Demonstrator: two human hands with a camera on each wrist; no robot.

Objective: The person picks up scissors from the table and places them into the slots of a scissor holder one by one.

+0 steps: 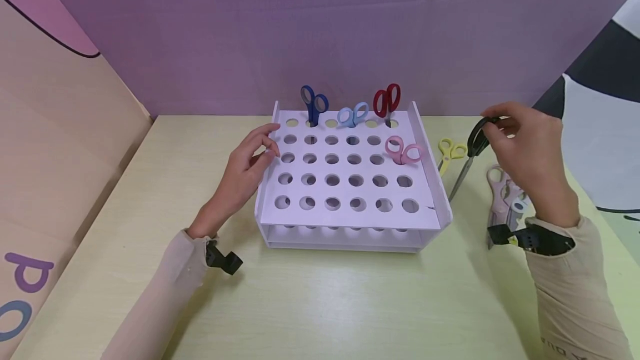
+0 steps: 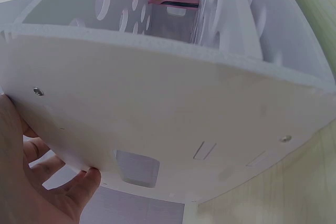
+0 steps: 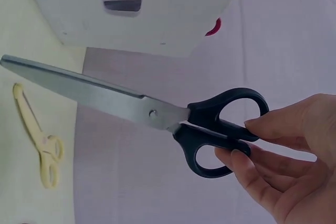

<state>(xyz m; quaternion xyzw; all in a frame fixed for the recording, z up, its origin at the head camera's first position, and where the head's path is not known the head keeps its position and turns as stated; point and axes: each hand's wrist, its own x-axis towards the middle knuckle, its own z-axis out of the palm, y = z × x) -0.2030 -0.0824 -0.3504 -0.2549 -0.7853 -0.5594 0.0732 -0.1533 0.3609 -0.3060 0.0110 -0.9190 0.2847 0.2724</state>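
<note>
Your sleeves (image 1: 160, 299): beige, dark lettering (image 1: 562, 349) (hard to read) at lower right
Your wrist cameras (image 1: 232, 263): both black, boxy

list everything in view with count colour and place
table: one, pale, foreground
rack: one, white, table centre
navy scissors: one, navy, rack's back row, left
light-blue scissors: one, light blue, back row, middle
red scissors: one, red, back row, far right
pink scissors: one, pink, middle row, far right
yellow scissors: one, yellow, table right of rack
pale scissors: count unclear, pinkish and grey, table right, partly hidden
black scissors: one, black and silver, right of rack
backdrop: one, purple, behind table
left panel: one, beige and pink, left
right panel: one, white and black, right
sleeves: two, beige, forearms
wrist cameras: two, black, wrists
left hand: one, bare, rack's left edge
right hand: one, bare, holding black scissors
</note>
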